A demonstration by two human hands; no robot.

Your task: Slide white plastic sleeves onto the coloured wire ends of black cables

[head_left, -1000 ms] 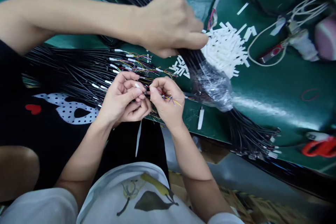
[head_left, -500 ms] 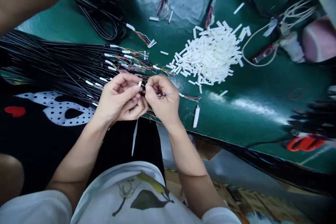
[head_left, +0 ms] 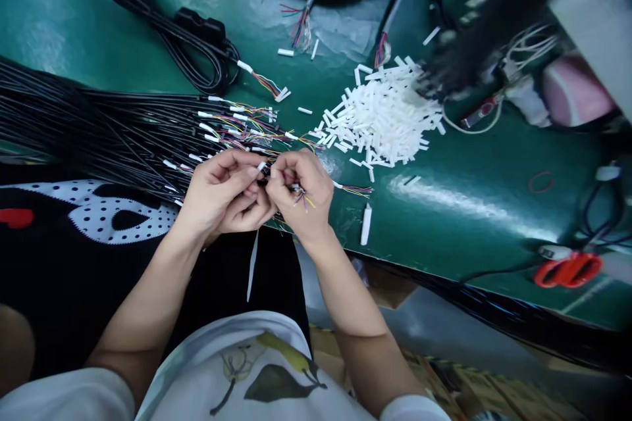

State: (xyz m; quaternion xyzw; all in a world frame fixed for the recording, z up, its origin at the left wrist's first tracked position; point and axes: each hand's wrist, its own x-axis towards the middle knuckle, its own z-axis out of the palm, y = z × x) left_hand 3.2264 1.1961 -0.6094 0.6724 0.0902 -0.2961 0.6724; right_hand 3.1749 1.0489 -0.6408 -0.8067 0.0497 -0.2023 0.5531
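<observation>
My left hand pinches a short white sleeve between thumb and forefinger, its other fingers curled below. Close beside it on the right, my right hand is closed on thin coloured wires, whose ends fan out over the palm side. Both hands are over the front edge of the green table. Behind and left of them lies a bundle of black cables with white sleeves and bared coloured wire ends. A pile of white sleeves is to the right.
A coiled black cable lies at the back left. A larger white tube sits right of my hands. Orange handles, a pink object and a white cord are at the right. A blurred black bundle hangs over the pile's edge.
The other person's arm at the upper left is out of view. A blurred black bundle has appeared at the upper right, gone from the right edge. My hands keep their holds, having shifted slightly.
</observation>
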